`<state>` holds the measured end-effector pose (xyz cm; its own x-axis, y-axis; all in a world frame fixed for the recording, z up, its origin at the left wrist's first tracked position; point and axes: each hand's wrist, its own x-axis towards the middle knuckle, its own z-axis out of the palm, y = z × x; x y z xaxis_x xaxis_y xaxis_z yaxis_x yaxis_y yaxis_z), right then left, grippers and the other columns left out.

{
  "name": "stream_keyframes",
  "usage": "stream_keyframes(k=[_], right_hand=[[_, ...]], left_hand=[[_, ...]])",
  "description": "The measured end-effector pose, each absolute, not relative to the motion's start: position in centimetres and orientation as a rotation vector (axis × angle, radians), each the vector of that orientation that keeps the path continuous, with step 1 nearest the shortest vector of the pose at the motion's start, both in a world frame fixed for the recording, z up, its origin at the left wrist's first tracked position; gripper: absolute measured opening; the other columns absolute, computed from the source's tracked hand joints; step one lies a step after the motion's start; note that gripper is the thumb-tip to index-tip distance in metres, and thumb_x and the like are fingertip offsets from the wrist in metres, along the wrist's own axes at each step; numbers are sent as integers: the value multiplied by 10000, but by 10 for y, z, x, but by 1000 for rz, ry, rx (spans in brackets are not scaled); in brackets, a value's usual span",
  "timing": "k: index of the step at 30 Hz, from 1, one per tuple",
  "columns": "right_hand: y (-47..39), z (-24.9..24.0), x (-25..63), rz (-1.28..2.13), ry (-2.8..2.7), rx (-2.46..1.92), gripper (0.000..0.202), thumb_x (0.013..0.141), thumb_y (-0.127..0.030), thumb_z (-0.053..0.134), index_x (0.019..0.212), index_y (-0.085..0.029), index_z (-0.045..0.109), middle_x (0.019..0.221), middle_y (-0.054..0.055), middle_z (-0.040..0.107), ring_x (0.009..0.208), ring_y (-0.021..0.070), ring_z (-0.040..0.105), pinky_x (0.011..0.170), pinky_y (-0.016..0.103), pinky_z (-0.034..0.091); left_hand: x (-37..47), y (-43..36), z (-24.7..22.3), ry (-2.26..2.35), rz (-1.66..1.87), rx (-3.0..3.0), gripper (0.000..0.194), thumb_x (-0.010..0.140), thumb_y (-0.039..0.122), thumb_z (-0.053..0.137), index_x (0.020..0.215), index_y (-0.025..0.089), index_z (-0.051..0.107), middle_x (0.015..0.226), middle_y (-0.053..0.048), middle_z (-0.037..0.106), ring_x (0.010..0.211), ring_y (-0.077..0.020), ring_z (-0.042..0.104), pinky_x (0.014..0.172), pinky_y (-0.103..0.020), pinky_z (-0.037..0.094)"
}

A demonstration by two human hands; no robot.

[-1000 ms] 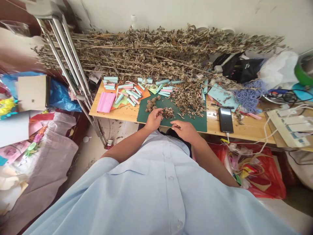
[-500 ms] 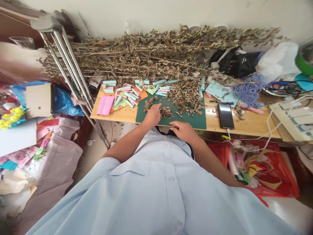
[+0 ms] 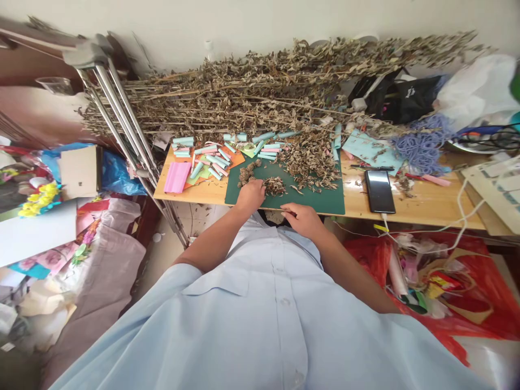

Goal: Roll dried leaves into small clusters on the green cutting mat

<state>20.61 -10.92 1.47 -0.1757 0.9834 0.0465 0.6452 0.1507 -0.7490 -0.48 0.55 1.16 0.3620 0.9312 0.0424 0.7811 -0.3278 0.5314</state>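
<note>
My left hand [image 3: 252, 196] rests on the dark green cutting mat [image 3: 239, 199], fingers curled down and closed. Whatever they may hold is hidden. Right against its fingers lies a small heap of crumbled dried leaves [image 3: 275, 186], with brown dried clumps [image 3: 246, 172] just behind the hand. At the front edge of the table, my right hand [image 3: 301, 218] is closed, its fingers bent together. I cannot make out anything in it. Farther back on the mat spreads a larger pile of dried leaves [image 3: 312, 162].
Small blue and pink paper rolls [image 3: 215, 158] and a pink paper stack [image 3: 176, 177] lie left of the mat. A phone [image 3: 379, 191] with a cable sits at right. Long dried plant stalks [image 3: 227, 92] fill the back. A metal crutch [image 3: 122, 114] leans at left.
The index finger of my left hand, stretched out before, has curled down beside the small leaf heap. My right hand has barely moved. The view has shifted slightly.
</note>
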Motion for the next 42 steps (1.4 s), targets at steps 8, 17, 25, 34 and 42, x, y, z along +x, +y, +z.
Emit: stream_keyframes(k=[8, 17, 25, 34, 42], right_hand=[[-82, 4, 188, 783, -1739, -1400, 208, 933, -327, 599, 1051, -258, 755, 987, 45, 790, 901, 223, 743, 867, 363, 583], [-45, -5, 171, 664, -1542, -1289, 292, 956, -346, 566, 1205, -237, 671, 1219, 115, 712, 980, 234, 705, 928, 406, 585], [-40, -20, 172, 555, -1602, -1217, 266, 967, -291, 552, 1194, -217, 668, 991, 68, 747, 810, 195, 689, 862, 366, 583], [-37, -27, 174, 598, -1479, -1272, 266, 935, -284, 572, 1176, -207, 653, 955, 60, 749, 704, 174, 651, 796, 352, 580], [-34, -27, 175, 647, -1473, -1246, 229, 929, -295, 585, 1116, -200, 678, 987, 73, 763, 758, 184, 697, 806, 340, 578]], left_hand=[[4, 6, 9, 1628, 372, 2240, 197, 958, 176, 459, 954, 125, 649, 980, -174, 651, 905, -266, 651, 810, -347, 472], [-6, -18, 5, 1440, 815, 2049, 197, 986, 266, 503, 998, 186, 682, 983, -85, 707, 955, -195, 640, 906, -311, 476], [2, -25, -2, 1312, 866, 2193, 176, 966, 210, 513, 959, 187, 687, 897, -53, 689, 886, -169, 637, 840, -288, 484], [4, -19, 0, 1438, 893, 2089, 129, 929, 188, 570, 914, 171, 697, 868, -52, 710, 854, -159, 649, 819, -276, 503], [5, -19, 4, 1347, 872, 2138, 174, 966, 248, 569, 936, 170, 721, 884, -60, 713, 853, -163, 653, 829, -279, 496]])
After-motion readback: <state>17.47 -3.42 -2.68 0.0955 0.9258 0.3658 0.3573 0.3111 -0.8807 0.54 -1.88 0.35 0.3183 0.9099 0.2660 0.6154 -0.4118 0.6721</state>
